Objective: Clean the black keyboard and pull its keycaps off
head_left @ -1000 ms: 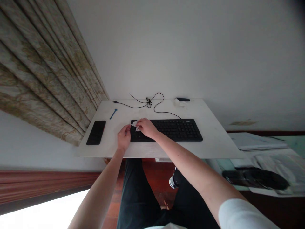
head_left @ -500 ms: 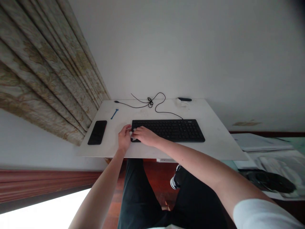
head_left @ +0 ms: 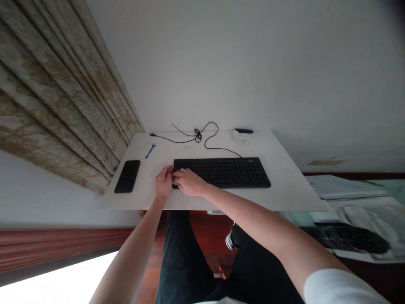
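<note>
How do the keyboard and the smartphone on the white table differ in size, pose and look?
The keyboard is much longer than the smartphone. The keyboard's long side runs across the table, while the smartphone's points roughly toward the wall, slightly slanted. The keyboard has rows of keys and an attached cable; the smartphone shows a smooth dark face with no cable visible. Both look mostly black and lie on the table.

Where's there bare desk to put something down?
Widest: right of the keyboard, to the right edge of the desk. Narrower: between phone and left hand, nearer than the blue tool. Crowded: the keyboard's left end, with right hand beside the left; the back part, with cable and black item.
</note>
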`<action>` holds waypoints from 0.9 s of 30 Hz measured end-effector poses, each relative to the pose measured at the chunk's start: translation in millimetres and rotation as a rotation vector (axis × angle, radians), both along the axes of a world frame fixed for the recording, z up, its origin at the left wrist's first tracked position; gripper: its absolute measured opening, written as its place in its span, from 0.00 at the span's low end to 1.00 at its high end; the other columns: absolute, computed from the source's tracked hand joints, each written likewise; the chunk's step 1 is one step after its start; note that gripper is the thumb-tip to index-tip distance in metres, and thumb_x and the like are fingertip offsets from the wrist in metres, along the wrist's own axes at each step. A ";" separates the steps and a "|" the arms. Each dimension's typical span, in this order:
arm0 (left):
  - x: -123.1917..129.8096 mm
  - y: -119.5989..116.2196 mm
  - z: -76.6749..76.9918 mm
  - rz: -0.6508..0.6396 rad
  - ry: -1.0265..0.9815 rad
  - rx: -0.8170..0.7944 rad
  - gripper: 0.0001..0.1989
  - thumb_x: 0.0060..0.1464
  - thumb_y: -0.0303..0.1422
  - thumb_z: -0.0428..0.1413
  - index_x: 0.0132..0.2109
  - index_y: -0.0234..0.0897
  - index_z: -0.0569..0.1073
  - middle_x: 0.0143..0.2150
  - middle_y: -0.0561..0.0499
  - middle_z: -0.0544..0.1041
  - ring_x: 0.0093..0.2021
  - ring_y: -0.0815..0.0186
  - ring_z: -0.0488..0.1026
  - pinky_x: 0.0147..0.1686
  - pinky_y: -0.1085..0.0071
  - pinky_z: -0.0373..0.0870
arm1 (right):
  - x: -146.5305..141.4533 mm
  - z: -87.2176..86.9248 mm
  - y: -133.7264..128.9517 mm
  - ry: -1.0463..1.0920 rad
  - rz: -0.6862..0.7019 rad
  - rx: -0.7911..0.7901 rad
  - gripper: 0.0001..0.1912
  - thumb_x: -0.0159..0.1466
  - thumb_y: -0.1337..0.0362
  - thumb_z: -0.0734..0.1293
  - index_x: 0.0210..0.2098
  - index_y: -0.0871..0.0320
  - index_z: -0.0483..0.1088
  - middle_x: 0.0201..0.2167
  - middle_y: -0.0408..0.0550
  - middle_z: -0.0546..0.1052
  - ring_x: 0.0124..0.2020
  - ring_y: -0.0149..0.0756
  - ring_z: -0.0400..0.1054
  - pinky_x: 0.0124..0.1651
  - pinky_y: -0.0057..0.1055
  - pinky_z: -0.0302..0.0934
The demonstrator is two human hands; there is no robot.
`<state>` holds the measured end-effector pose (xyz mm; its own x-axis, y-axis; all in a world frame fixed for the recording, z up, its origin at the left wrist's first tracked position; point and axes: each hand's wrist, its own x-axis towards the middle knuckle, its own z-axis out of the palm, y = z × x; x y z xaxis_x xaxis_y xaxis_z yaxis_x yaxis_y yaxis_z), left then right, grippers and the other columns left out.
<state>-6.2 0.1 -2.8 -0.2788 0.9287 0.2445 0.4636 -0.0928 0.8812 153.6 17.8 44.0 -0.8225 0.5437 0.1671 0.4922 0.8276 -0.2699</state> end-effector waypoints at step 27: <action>2.4 0.7 -0.9 -0.013 0.027 0.016 0.15 0.61 0.30 0.49 0.50 0.37 0.77 0.48 0.45 0.82 0.50 0.60 0.80 0.56 0.60 0.74 | 44.7 -12.3 1.1 -0.047 0.073 0.120 0.19 0.72 0.72 0.61 0.59 0.55 0.72 0.61 0.51 0.73 0.53 0.41 0.65 0.54 0.40 0.58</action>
<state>-3.7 0.8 -3.7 -0.2598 0.9282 0.2663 0.4855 -0.1128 0.8669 198.3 18.9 31.7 -0.8676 0.4606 0.1872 0.4394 0.8865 -0.1449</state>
